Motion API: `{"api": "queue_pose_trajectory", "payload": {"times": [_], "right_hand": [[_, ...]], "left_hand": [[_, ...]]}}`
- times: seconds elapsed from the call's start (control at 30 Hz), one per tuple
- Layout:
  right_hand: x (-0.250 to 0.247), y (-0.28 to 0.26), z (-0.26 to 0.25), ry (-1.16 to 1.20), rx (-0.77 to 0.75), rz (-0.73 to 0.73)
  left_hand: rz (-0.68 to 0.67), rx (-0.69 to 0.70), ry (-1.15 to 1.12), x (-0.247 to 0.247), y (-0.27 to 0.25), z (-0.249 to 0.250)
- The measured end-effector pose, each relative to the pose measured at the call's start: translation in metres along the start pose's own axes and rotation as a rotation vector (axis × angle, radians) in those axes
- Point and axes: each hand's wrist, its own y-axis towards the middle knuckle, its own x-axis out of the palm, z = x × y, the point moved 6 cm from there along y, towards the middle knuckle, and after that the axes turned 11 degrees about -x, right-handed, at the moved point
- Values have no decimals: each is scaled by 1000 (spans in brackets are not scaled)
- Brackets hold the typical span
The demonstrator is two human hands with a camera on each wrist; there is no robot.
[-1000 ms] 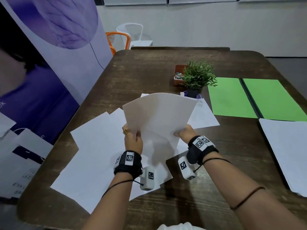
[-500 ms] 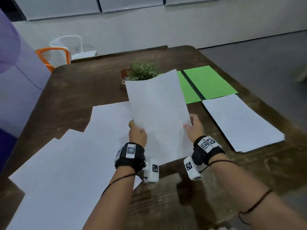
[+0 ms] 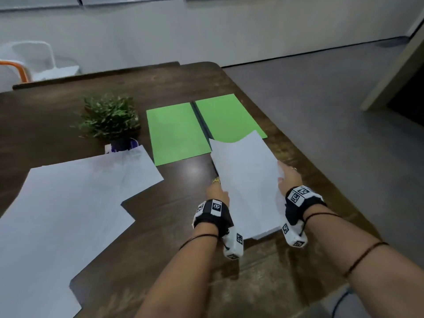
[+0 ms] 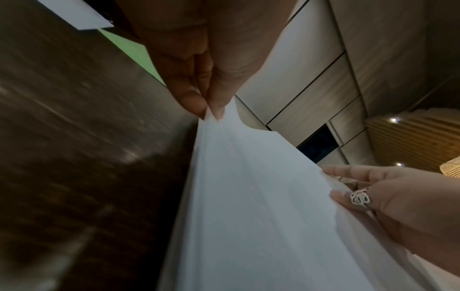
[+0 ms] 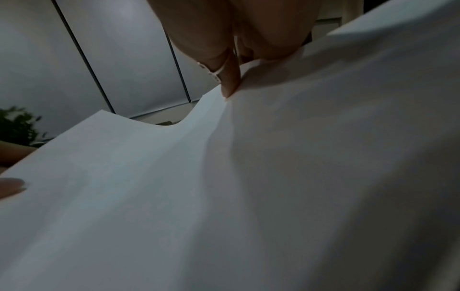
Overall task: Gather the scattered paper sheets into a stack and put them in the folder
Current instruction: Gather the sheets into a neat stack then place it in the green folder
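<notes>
A bundle of white paper sheets (image 3: pixel 247 184) is held between both hands near the table's right edge, just in front of the open green folder (image 3: pixel 179 129). My left hand (image 3: pixel 216 190) pinches its left edge, thumb on top (image 4: pixel 214 112). My right hand (image 3: pixel 289 177) grips the right edge (image 5: pixel 231 84). The bundle tilts up at the far end, where the top edge sags in the middle. Its near end (image 3: pixel 263 234) lies low at the table. More loose sheets (image 3: pixel 68 203) lie spread over the table's left part.
A small potted plant (image 3: pixel 110 118) stands left of the folder, with a sheet corner reaching its pot. The dark wooden table (image 3: pixel 172 226) ends close to my right hand, with grey floor beyond. A white and an orange chair (image 3: pixel 34 63) stand at the far left.
Both hands carried the held sheets from above the scattered sheets rightward and lowered them in front of the folder. The head view swung right, and the separate pile on the right is now hidden.
</notes>
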Motion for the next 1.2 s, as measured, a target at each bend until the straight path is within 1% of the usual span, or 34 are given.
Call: {"api": "queue_pose_trajectory", "payload": {"times": [0.1, 0.17, 0.27, 0.3, 0.37, 0.43, 0.5, 0.57, 0.63, 0.7, 0.77, 0.8, 0.87, 0.97, 1.03, 1.1, 1.2], "right_hand": [[-1, 27, 22, -31, 2, -45], [2, 37, 32, -86, -4, -74], [5, 38, 34, -346, -27, -121], [9, 36, 29, -376, -60, -147], [23, 32, 9, -343, -173, -202], [40, 23, -20, -282, -305, -244], [62, 7, -55, -184, -412, -294], [84, -12, -92, -76, -492, -345], [109, -36, -131, -23, -568, -395], [138, -61, -166, -32, -633, -470], [173, -88, -195, -51, -661, -553], [191, -101, -207, -55, -664, -588], [230, -129, -231, -78, -670, -669], [280, -164, -264, -178, -667, -747], [302, -181, -282, -239, -620, -741], [318, -193, -296, -309, -549, -704], [332, -209, -313, -401, -473, -680]], "left_hand": [[-24, -17, 48, 29, 20, 14], [-37, -33, 105, 41, 23, 18], [-39, -42, 185, 47, 18, 15], [-11, -37, 222, 43, 15, 12], [102, -23, 276, 22, 8, 4], [208, -19, 264, -8, 1, -11], [278, -6, 259, -41, -6, -35], [327, -13, 302, -72, -12, -70], [367, -53, 360, -105, -23, -114], [383, -134, 382, -137, -37, -167], [376, -252, 389, -168, -56, -227], [358, -321, 395, -183, -67, -258], [276, -451, 425, -205, -90, -319], [138, -566, 498, -231, -121, -393], [62, -572, 558, -240, -135, -429], [11, -534, 576, -243, -143, -456], [-15, -464, 581, -242, -148, -472]]}}
